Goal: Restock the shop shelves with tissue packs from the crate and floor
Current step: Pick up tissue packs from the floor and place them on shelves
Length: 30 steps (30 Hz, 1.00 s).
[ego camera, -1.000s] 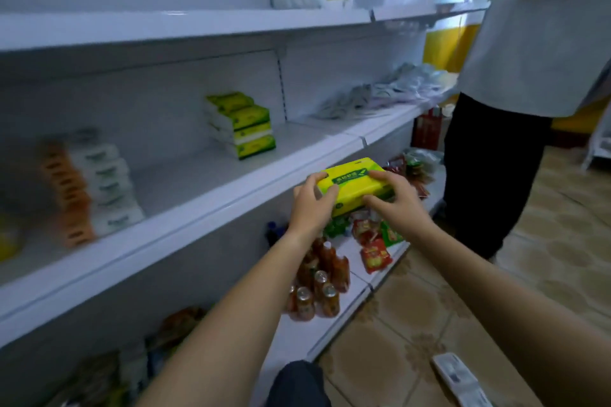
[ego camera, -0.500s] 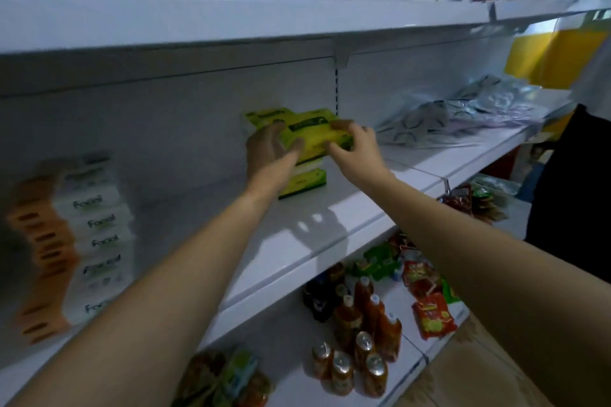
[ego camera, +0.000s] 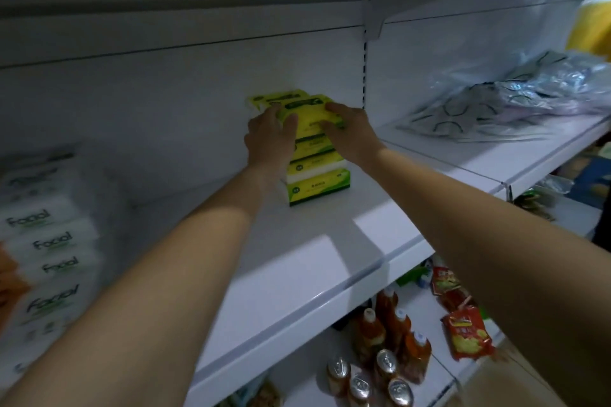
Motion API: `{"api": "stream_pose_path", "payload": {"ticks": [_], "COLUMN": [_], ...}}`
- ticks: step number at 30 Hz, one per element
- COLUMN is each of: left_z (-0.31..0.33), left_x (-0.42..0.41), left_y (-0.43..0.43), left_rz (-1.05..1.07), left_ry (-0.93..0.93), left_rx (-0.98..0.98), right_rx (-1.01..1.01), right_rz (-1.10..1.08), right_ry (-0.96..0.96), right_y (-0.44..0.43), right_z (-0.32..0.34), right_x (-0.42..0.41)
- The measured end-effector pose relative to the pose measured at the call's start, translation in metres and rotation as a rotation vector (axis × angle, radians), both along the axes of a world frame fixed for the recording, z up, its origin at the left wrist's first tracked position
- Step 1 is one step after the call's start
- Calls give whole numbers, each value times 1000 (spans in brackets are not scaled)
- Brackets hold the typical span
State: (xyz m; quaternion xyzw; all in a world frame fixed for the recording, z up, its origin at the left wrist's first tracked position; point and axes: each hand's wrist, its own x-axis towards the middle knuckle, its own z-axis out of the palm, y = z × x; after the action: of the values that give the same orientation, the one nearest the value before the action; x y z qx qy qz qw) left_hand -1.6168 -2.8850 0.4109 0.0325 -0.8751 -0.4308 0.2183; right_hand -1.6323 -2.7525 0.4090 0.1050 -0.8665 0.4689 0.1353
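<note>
Head view: the shelf (ego camera: pixel 330 241) lies bare from the green stack (ego camera: pixel 317 180) forward to its front lip, with open room left toward the Facial packs (ego camera: pixel 49 241) and right toward the bagged goods (ego camera: pixel 515 99). The top pack (ego camera: pixel 309 117) sits on the stack near the back wall, with the left hand (ego camera: pixel 269 139) and right hand (ego camera: pixel 352 135) gripping its two ends, fingers curled over it.

The yellow-green tissue pack (ego camera: pixel 307 112), held a second ago in front of the shelf (ego camera: pixel 330 241) edge at mid-frame, now lies on top of the stack (ego camera: pixel 317 175) at upper centre. The left grip (ego camera: pixel 269 139) and right grip (ego camera: pixel 350 134) have come up with it and clasp its sides.
</note>
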Motion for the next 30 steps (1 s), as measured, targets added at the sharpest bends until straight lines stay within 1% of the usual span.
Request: {"api": "stream_pose_path", "payload": {"ticks": [3, 7, 9, 11, 14, 16, 20, 23, 25, 27, 30], "left_z": [2, 10, 14, 14, -3, -24, -77, -119, -154, -194, -247], "left_x": [4, 25, 45, 69, 110, 144, 221, 268, 295, 321, 355], "left_y": [-1, -2, -3, 0, 8, 19, 55, 82, 100, 119, 146], "left_rz": [-7, 31, 53, 54, 57, -4, -186, -296, -369, -452, -559], "left_ry": [5, -22, -23, 6, 39, 57, -8, -17, -57, -118, -262], "left_rx": [1, -43, -81, -149, -327, -443, -473, -462, -452, -421, -373], "right_rx": [53, 190, 280, 335, 429, 502, 583, 607, 621, 635, 631], "right_rz": [38, -28, -21, 5, 41, 69, 70, 24, 4, -29, -100], "right_ry": [-63, -8, -2, 6, 12, -24, -89, -134, -200, -265, -355], "right_y": [3, 14, 19, 26, 38, 48, 78, 104, 123, 143, 169], "right_z": [7, 14, 14, 11, -3, -18, -65, -107, -140, -179, -232], "right_x": [3, 22, 41, 67, 114, 154, 239, 294, 328, 362, 411]}}
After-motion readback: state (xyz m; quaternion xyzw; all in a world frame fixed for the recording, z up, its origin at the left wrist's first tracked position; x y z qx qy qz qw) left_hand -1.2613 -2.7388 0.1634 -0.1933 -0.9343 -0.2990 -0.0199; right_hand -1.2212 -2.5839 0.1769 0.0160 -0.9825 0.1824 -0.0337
